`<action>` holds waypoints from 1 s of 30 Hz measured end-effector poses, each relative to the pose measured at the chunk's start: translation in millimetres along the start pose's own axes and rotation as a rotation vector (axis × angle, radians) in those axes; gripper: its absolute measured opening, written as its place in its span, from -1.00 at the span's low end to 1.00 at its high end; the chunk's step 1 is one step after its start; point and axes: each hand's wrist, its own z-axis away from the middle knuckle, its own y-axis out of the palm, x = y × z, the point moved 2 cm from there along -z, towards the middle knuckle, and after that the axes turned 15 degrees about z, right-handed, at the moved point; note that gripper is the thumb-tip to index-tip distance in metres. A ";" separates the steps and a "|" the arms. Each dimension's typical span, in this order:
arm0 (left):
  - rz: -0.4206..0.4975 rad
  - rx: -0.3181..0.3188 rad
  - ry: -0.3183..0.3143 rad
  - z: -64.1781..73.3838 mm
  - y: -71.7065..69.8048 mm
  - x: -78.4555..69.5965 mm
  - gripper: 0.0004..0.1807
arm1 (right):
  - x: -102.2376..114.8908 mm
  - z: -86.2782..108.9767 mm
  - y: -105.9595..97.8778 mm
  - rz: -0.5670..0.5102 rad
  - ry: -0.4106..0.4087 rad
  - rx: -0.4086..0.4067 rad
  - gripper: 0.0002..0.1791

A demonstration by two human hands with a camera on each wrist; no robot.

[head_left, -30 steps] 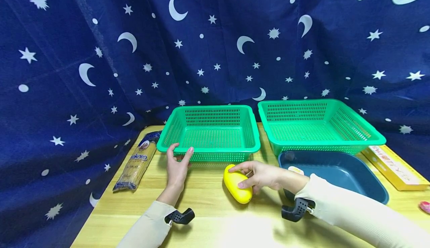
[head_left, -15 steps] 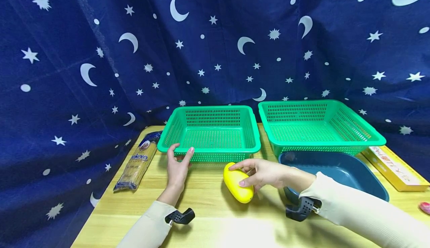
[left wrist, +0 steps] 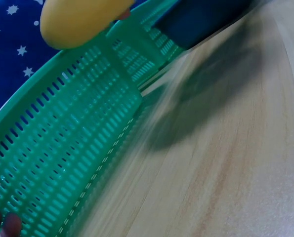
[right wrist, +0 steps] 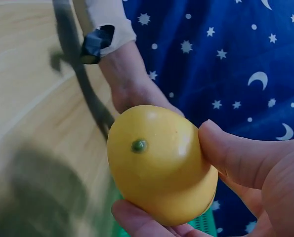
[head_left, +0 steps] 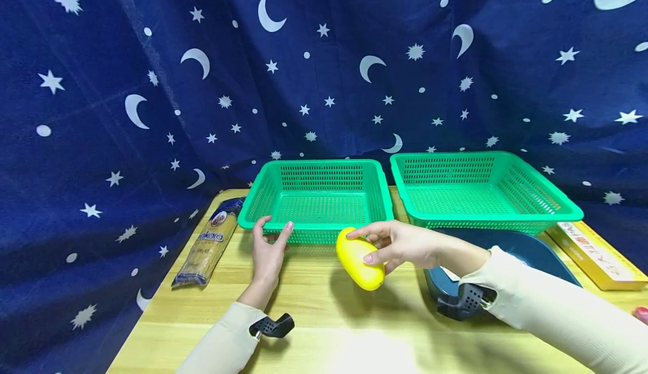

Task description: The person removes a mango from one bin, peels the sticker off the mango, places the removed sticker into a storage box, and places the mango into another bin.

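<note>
My right hand holds a yellow mango between thumb and fingers, lifted over the table with its shadow below. The mango's greenish stem end faces the camera in the right wrist view, where my thumb presses one side. My left hand grips the near rim of the left green plastic basket, index finger and thumb at the edge. Two of its fingertips show against the slotted wall in the left wrist view. No objects show inside this basket. The mango hangs just in front of its near right corner.
A second green basket stands at the right, behind a dark blue basin that my right forearm partly covers. A spaghetti pack lies left, a yellow box far right. A pink object sits at the right edge.
My right hand has raised the mango off the table, and its shadow now lies apart below it. My left hand has stayed at the basket rim.
</note>
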 end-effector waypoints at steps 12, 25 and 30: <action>0.007 -0.002 0.009 1.2 1.3 -1.5 -0.24 | 15.6 -12.0 -30.1 0.009 0.051 -0.095 -0.24; 0.011 0.004 0.004 -0.1 -0.1 -1.3 -0.26 | 32.4 -52.8 -70.4 0.043 0.091 -0.153 -0.29; -0.005 0.003 0.010 -0.1 -0.5 -1.6 -0.25 | 39.0 -67.5 -82.9 0.054 0.102 -0.177 -0.30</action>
